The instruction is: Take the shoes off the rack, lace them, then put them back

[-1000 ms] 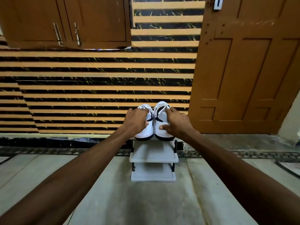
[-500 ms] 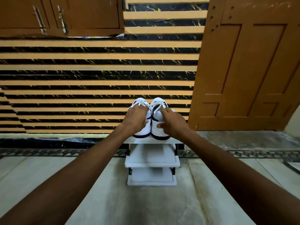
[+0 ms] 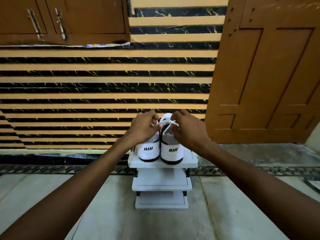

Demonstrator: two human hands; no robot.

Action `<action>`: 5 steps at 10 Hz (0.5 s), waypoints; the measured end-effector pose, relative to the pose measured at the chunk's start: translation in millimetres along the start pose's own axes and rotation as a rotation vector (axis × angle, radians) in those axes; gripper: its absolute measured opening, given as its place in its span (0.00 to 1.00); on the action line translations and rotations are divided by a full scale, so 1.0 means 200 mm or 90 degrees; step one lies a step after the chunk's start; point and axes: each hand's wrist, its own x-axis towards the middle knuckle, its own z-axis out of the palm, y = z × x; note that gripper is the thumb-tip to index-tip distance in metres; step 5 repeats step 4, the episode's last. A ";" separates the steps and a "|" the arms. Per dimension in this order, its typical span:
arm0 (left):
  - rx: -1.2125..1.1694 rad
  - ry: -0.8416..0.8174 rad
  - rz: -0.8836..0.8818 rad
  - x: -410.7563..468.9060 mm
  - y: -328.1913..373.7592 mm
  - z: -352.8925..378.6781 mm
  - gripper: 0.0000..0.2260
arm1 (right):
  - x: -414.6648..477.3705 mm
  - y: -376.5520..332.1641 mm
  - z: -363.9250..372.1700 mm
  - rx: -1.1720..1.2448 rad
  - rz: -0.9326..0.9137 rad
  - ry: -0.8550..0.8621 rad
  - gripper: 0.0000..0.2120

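Observation:
Two white shoes with black soles stand side by side, heels toward me, on the top shelf of a small white rack (image 3: 162,165). The left shoe (image 3: 149,151) and the right shoe (image 3: 172,152) each read "AIR" on the heel. My left hand (image 3: 142,128) reaches over the left shoe and pinches a white lace (image 3: 166,122) above the right shoe's opening. On the other side, my right hand (image 3: 187,129) pinches the same lace's other end. The shoes' fronts are hidden behind both hands.
The rack has two lower shelves (image 3: 161,181) with nothing on them and stands on a grey tiled floor (image 3: 138,222) against a striped black and orange wall. A wooden door (image 3: 266,75) is at the right; wooden cabinets (image 3: 64,19) hang at the upper left.
Both hands have moved up from the shoes' heels to the lace at the right shoe's opening. The "AIR" heels are now uncovered. The shoes stay on the top shelf.

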 end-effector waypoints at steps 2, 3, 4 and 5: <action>-0.167 -0.044 -0.080 0.30 0.34 -0.64 0.08 | 0.48 -0.02 -0.62 0.180 0.061 -0.109 0.09; -0.224 -0.029 -0.085 0.51 0.61 -1.11 0.06 | 0.81 -0.07 -1.11 0.262 0.084 -0.087 0.07; -0.242 -0.030 -0.083 0.67 0.88 -1.58 0.04 | 1.10 -0.13 -1.60 0.322 0.137 -0.081 0.07; -0.242 -0.030 -0.083 0.67 0.88 -1.58 0.04 | 1.10 -0.13 -1.60 0.322 0.137 -0.081 0.07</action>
